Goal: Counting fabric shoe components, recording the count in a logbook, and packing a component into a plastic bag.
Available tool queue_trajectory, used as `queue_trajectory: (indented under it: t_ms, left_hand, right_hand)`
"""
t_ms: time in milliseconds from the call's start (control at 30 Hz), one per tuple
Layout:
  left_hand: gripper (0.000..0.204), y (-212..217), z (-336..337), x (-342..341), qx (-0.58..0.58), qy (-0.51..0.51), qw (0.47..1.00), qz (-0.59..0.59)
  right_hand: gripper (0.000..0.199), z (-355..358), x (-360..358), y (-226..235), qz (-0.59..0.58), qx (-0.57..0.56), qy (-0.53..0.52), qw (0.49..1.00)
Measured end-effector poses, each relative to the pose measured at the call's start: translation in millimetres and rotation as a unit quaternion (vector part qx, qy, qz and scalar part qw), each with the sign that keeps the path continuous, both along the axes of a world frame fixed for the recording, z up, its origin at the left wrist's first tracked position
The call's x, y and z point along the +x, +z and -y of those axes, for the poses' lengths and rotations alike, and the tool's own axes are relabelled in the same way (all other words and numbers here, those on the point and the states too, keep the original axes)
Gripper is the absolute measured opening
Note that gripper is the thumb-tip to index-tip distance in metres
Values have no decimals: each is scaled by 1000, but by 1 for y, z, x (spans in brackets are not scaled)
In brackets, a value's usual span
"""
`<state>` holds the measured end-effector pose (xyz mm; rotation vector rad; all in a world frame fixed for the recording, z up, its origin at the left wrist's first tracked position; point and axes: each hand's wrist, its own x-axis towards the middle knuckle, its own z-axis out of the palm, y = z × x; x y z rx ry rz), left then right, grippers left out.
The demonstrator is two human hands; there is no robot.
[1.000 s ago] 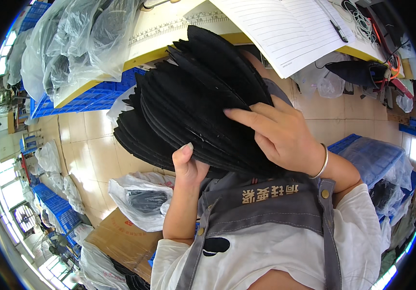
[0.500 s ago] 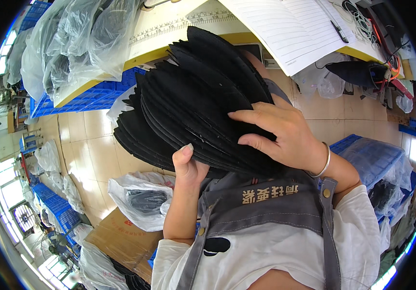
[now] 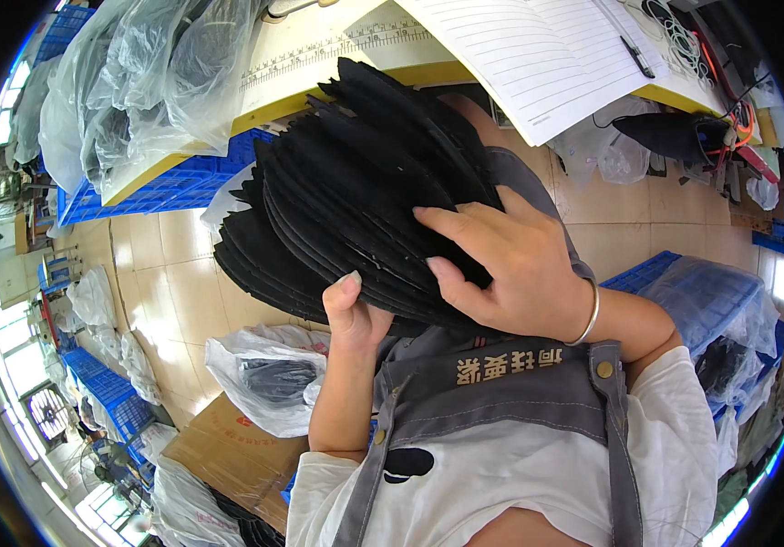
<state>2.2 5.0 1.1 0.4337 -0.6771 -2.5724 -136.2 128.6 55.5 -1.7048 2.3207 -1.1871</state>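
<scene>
A thick fanned stack of black cut cloth pieces (image 3: 355, 191), leaf-shaped with ragged far tips, lies over my lap below the table. My left hand (image 3: 355, 310) grips the stack's near edge, thumb on top and the other fingers hidden beneath. Across the right side of the stack rests my right hand (image 3: 520, 260), its fingers spread and its thumb apart from them. The fingertips touch the top pieces. A metal bangle (image 3: 585, 313) circles that wrist.
Ahead stands a yellow-edged table (image 3: 319, 96) with a printed ruler scale, an open notebook (image 3: 538, 64) and clear bags of dark pieces (image 3: 155, 82). A white bag (image 3: 269, 378) and cardboard box (image 3: 237, 451) sit at left; a blue crate (image 3: 652, 271) stands at right.
My right hand has slid slightly left across the stack. The upper pieces under it have shifted left and their tips sit a little lower. My left hand has barely moved.
</scene>
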Motion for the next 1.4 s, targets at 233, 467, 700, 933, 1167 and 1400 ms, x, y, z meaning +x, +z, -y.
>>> queue_trajectory:
  t_ms: [233, 467, 700, 933, 1167, 1400]
  left_hand:
    - [63, 2, 0, -1, -40, 16, 998, 52]
    - [64, -1, 1, 2, -35, 4, 998, 53]
    - [65, -3, 0, 3, 13, -1, 1000, 11]
    - [66, 1, 0, 3, -17, -10, 999, 46]
    - [79, 15, 0, -11, -43, -46, 997, 37]
    - [69, 1, 0, 1, -42, -3, 997, 71]
  right_hand:
    - [33, 4, 1, -5, 8, -24, -10, 1000]
    - [25, 4, -3, -7, 32, -27, -3, 999]
    - [32, 8, -1, -2, -1, -62, -46, 997]
    - [14, 8, -13, 5, -105, 8, 30, 994]
    - [19, 4, -20, 8, -19, -8, 15, 1000]
    - [23, 3, -18, 5, -2, 17, 24, 1000]
